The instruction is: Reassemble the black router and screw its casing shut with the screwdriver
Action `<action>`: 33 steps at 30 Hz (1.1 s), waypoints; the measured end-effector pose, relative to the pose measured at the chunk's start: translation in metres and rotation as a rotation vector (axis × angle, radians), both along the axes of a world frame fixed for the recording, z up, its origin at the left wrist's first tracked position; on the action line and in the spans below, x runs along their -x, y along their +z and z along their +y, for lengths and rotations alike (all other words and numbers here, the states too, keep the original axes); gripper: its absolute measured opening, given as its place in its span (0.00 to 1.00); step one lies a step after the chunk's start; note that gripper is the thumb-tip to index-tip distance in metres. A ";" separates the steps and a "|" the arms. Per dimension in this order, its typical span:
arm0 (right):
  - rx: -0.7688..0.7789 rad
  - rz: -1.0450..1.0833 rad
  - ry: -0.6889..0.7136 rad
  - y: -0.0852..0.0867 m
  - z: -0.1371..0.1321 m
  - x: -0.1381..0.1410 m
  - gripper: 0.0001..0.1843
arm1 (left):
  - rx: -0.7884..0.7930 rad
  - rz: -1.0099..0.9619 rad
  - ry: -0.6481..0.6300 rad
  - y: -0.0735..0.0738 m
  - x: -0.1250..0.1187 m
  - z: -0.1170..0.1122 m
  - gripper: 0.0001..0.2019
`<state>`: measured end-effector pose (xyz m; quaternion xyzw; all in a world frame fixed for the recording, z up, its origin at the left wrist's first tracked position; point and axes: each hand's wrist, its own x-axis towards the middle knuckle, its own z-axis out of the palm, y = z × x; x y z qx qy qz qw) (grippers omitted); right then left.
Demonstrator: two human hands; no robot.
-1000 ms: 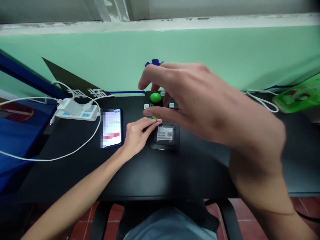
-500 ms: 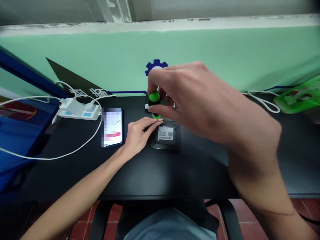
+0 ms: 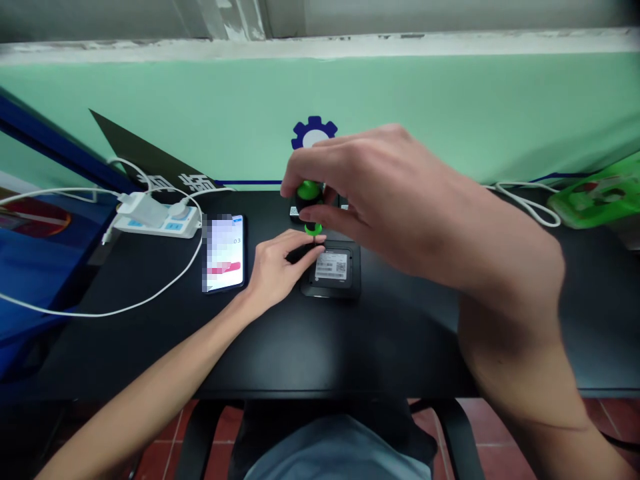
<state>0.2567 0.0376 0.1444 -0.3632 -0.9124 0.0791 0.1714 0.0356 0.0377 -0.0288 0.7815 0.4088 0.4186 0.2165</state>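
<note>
My right hand [image 3: 375,207] hangs over a black device [image 3: 295,213], its fingers curled around a round green knob [image 3: 309,190] on top. Just below that knob sits a small green-rimmed round piece [image 3: 313,229], right at the fingertips of my left hand [image 3: 277,267]. A thin black piece [image 3: 300,253] lies pinched under those left fingers. Beside the left hand, to its right, is a black box [image 3: 331,270] with a white barcode label. My left hand is partly over its edge, and my right hand hides most of the device.
A smartphone [image 3: 224,253] with a pixelated screen lies left of my left hand. Further left are a white power strip [image 3: 155,223] and looped white cables [image 3: 150,300]. All stand on a black table [image 3: 325,353]. A green bag [image 3: 600,199] sits at the far right against a green wall.
My right hand has come down and closed its fingers around the green knob. My left hand has stayed nearly still.
</note>
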 end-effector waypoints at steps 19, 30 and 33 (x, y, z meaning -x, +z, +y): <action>0.094 0.109 -0.028 0.001 0.003 0.000 0.23 | 0.180 0.215 -0.074 0.006 0.001 0.000 0.21; -0.015 0.019 -0.069 -0.004 0.006 0.000 0.05 | 0.167 0.231 -0.067 0.004 0.000 -0.001 0.22; -0.051 -0.015 -0.125 -0.008 0.005 0.005 0.06 | 0.149 0.221 -0.076 0.002 0.001 0.000 0.21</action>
